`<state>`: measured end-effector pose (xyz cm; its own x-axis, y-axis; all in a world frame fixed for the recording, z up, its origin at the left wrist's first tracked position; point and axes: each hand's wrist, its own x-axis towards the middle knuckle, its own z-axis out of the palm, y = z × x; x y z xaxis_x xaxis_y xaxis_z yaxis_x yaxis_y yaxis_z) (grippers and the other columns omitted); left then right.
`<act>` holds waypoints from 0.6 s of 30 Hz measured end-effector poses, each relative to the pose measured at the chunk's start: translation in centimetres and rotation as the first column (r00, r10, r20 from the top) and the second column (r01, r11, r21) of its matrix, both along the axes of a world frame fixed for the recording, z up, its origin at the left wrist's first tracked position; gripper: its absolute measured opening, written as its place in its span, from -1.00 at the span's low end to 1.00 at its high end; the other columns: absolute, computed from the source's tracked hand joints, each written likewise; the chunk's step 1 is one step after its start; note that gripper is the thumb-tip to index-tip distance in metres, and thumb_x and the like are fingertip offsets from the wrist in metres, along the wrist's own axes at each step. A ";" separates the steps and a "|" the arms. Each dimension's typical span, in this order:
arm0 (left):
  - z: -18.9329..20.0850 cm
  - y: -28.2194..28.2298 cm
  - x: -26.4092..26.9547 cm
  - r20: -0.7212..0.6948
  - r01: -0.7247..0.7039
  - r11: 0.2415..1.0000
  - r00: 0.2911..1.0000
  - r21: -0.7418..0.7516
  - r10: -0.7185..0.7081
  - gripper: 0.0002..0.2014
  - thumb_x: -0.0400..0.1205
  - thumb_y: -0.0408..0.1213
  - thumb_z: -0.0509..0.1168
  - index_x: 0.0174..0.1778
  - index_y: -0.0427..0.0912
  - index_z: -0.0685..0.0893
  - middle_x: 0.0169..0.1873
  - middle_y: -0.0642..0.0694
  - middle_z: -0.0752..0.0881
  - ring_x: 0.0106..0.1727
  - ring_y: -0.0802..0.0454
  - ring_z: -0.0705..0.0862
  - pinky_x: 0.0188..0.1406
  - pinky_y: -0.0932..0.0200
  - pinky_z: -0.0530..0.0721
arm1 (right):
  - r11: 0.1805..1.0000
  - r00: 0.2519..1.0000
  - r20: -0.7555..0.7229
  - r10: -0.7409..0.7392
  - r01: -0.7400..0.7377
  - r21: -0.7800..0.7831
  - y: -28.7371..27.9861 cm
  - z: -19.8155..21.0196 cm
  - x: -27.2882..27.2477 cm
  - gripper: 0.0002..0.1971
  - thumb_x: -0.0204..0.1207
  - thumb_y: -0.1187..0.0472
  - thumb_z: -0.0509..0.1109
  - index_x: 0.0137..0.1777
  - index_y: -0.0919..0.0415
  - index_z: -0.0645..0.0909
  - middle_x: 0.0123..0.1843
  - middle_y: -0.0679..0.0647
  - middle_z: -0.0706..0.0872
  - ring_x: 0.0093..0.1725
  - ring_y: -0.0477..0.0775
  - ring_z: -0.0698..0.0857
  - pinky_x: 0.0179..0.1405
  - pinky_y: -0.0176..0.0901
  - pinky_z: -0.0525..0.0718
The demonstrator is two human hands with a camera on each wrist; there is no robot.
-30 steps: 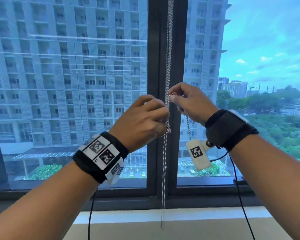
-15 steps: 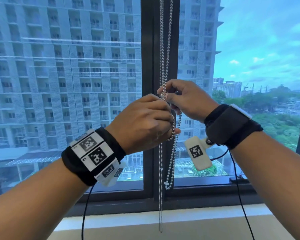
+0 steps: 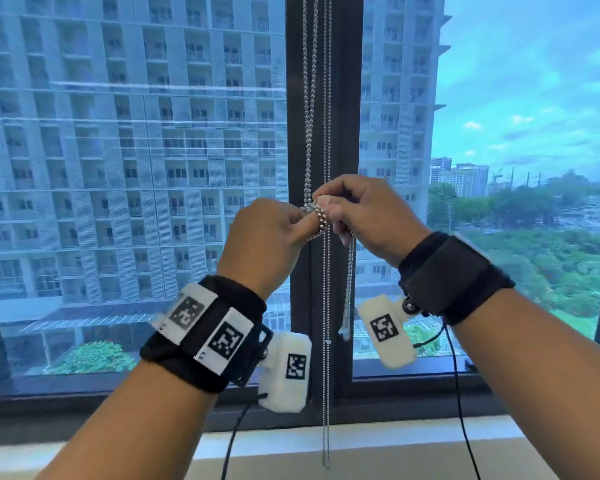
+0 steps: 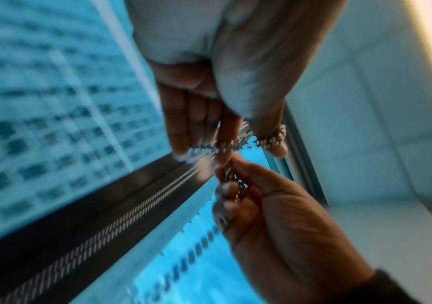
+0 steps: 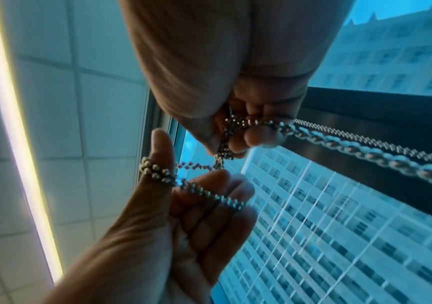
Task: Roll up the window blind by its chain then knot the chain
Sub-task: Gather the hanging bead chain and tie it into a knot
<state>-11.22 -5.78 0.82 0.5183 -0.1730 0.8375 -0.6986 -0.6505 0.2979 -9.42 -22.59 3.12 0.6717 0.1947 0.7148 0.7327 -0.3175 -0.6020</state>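
The silver bead chain [image 3: 314, 98] hangs in several strands in front of the dark window post. My left hand [image 3: 271, 237] is curled, with a turn of chain wound round its thumb [image 5: 155, 170] and running across its fingers [image 5: 233, 203]. Just to its right, my right hand [image 3: 371, 216] pinches a bunch of the chain [image 5: 225, 142] between thumb and fingers. A doubled loop [image 3: 347, 306] drops from the right hand. One long strand [image 3: 326, 393] reaches down to the sill. In the left wrist view, my left hand [image 4: 248, 92] and right hand [image 4: 274, 216] meet at the chain. The blind is out of view.
The dark window post [image 3: 297, 133] stands straight behind the chain, with glass panes on both sides. A pale sill [image 3: 395, 441] runs below. Black cables [image 3: 459, 393] hang from my wrist cameras. A lit strip [image 5: 15, 123] crosses the tiled ceiling.
Both hands have risen a little and come closer together. The chain now wraps round my left thumb, and the hanging loop below the right hand has been drawn up shorter.
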 end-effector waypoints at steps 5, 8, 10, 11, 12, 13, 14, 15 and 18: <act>-1.7 -1.5 0.6 -0.120 0.215 0.774 0.929 -0.596 -0.350 -0.41 0.48 0.18 0.49 -0.42 -0.38 0.62 -0.45 -0.33 0.67 -0.33 -0.22 0.72 -0.05 -0.44 0.75 | 0.967 0.987 -0.077 0.143 -0.122 0.226 1.0 -2.3 -0.4 -0.81 0.62 0.22 0.45 0.09 0.37 0.70 -0.18 0.18 0.80 -0.33 0.01 0.73 -0.35 -0.07 0.72; -2.1 -2.2 0.7 -0.135 0.227 0.657 0.881 -0.719 -0.453 -0.59 0.38 0.04 0.60 -0.26 -0.21 0.62 -0.26 -0.24 0.73 -0.02 -0.43 0.79 0.01 -0.35 0.79 | 0.955 0.986 -0.072 0.148 -0.123 0.270 1.3 -3.2 -0.1 -0.85 0.63 0.32 0.42 0.11 0.39 0.72 -0.09 0.25 0.85 -0.20 0.08 0.82 -0.16 -0.01 0.83; -2.2 -2.1 0.8 -0.138 0.219 0.678 0.891 -0.702 -0.431 -0.55 0.30 0.07 0.63 -0.17 -0.14 0.61 -0.17 -0.20 0.75 0.04 -0.40 0.77 0.06 -0.36 0.78 | 0.944 0.971 -0.126 0.204 -0.161 0.290 1.2 -3.4 0.0 -0.83 0.65 0.38 0.33 0.11 0.36 0.75 -0.08 0.26 0.86 -0.14 0.09 0.83 -0.06 0.03 0.82; -2.3 -1.9 0.9 -0.142 0.207 0.723 0.910 -0.659 -0.390 -0.58 0.32 0.04 0.63 -0.13 -0.10 0.62 -0.12 -0.13 0.78 0.04 -0.32 0.78 0.09 -0.33 0.77 | 0.925 0.949 -0.172 0.265 -0.200 0.324 1.1 -3.5 0.1 -0.79 0.63 0.38 0.29 0.08 0.33 0.77 -0.12 0.21 0.86 -0.17 0.05 0.83 -0.06 -0.01 0.80; -2.4 -1.7 1.0 -0.148 0.192 0.773 0.927 -0.604 -0.346 -0.63 0.36 -0.03 0.62 -0.09 -0.05 0.62 -0.06 -0.06 0.79 0.04 -0.19 0.79 0.10 -0.28 0.76 | 0.895 0.918 -0.214 0.333 -0.237 0.377 0.8 -3.5 0.1 -0.77 0.57 0.35 0.28 0.03 0.29 0.79 -0.17 0.15 0.86 -0.21 0.01 0.81 -0.07 -0.07 0.76; -2.6 -1.5 1.1 -0.155 0.178 0.818 0.939 -0.547 -0.308 -0.67 0.41 -0.13 0.60 -0.03 -0.01 0.60 -0.02 0.02 0.78 0.02 -0.06 0.80 0.11 -0.22 0.76 | 0.860 0.885 -0.242 0.398 -0.268 0.433 0.5 -3.4 0.1 -0.75 0.51 0.28 0.29 0.01 0.27 0.79 -0.19 0.11 0.85 -0.24 -0.02 0.78 -0.08 -0.11 0.74; -2.8 -1.4 1.1 -0.161 0.168 0.854 0.947 -0.492 -0.279 -0.66 0.45 -0.23 0.56 0.03 0.02 0.58 0.01 0.09 0.75 -0.03 0.02 0.81 0.09 -0.16 0.77 | 0.836 0.864 -0.253 0.435 -0.284 0.469 0.1 -3.4 0.1 -0.72 0.47 0.20 0.30 0.02 0.26 0.79 -0.19 0.10 0.84 -0.24 -0.03 0.77 -0.07 -0.14 0.73; -3.0 -1.4 1.0 -0.163 0.164 0.885 0.953 -0.436 -0.256 -0.63 0.47 -0.30 0.53 0.08 0.04 0.55 0.03 0.16 0.72 -0.10 0.08 0.82 0.06 -0.10 0.77 | 0.827 0.853 -0.255 0.455 -0.298 0.478 -0.1 -3.3 -0.1 -0.70 0.46 0.13 0.32 0.05 0.26 0.78 -0.17 0.10 0.83 -0.22 -0.02 0.76 -0.07 -0.16 0.72; -3.4 -1.6 0.9 -0.131 0.097 0.964 0.982 -0.249 -0.133 -0.55 0.51 -0.30 0.51 0.23 0.08 0.50 -0.01 0.29 0.70 -0.24 0.26 0.79 -0.07 0.10 0.75 | 0.900 0.907 -0.222 0.358 -0.272 0.342 -0.2 -3.4 -0.2 -0.75 0.54 0.19 0.49 0.18 0.25 0.72 -0.11 0.05 0.82 -0.15 -0.05 0.76 -0.06 -0.19 0.71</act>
